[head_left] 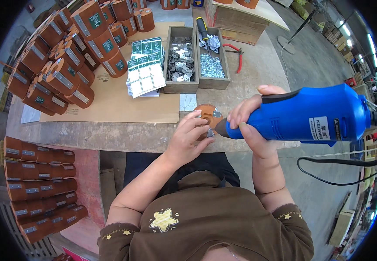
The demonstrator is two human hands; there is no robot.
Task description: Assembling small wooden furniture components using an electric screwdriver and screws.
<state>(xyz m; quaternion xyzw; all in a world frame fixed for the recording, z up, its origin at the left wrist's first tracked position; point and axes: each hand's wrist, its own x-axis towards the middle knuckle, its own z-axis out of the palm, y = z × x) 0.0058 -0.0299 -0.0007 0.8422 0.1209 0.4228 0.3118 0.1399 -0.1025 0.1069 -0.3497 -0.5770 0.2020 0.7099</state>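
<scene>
My right hand (258, 126) is wrapped round a blue electric screwdriver (301, 114), held level with its dark nose pointing left. That nose reaches the near right side of an orange-brown round piece (206, 111) at the table's front edge; the bit's tip is hidden. The fingers of my left hand (189, 137) are curled against the left side of the round piece. A small grey metal plate (217, 113) sits on its far right side. Close to my left fingertips is another small metal part (210, 132), partly covered.
Orange-brown cylinders (71, 61) with metal strips are stacked far left; more cylinders (40, 187) lie nearer. Ahead are label sheets (144, 76), a wooden box edge (167, 65) around metal plates, a screw box (228, 65), a yellow-black screwdriver (202, 28) and red pliers (240, 63).
</scene>
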